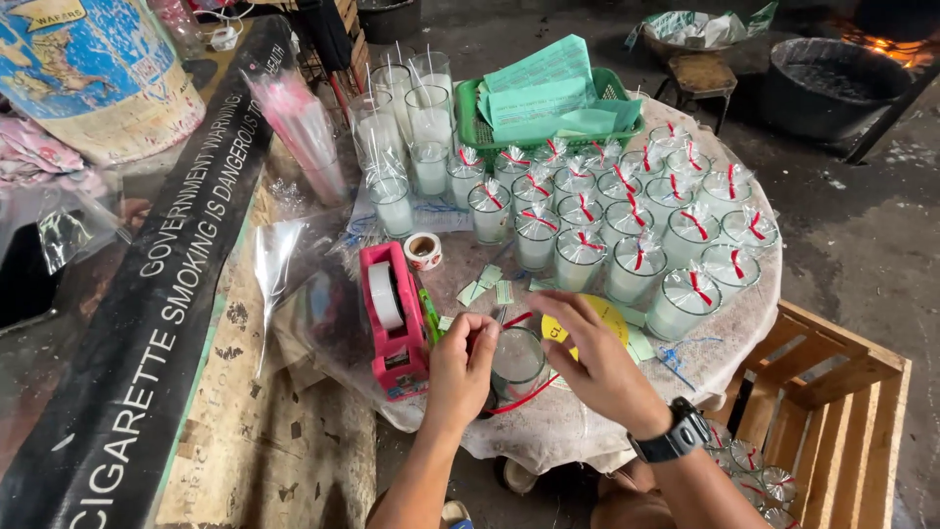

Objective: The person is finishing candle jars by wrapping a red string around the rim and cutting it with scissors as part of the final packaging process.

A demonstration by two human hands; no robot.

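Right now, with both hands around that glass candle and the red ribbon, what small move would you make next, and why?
Probably draw the red ribbon snug around the glass candle. It loops loosely under the glass, while the left hand and right hand pinch at the rim. The finished wrapped candles behind each carry a tied red ribbon on top.

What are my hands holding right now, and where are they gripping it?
Both hands, left hand and right hand, pinch the red ribbon by its ends, around a clear-wrapped glass candle.
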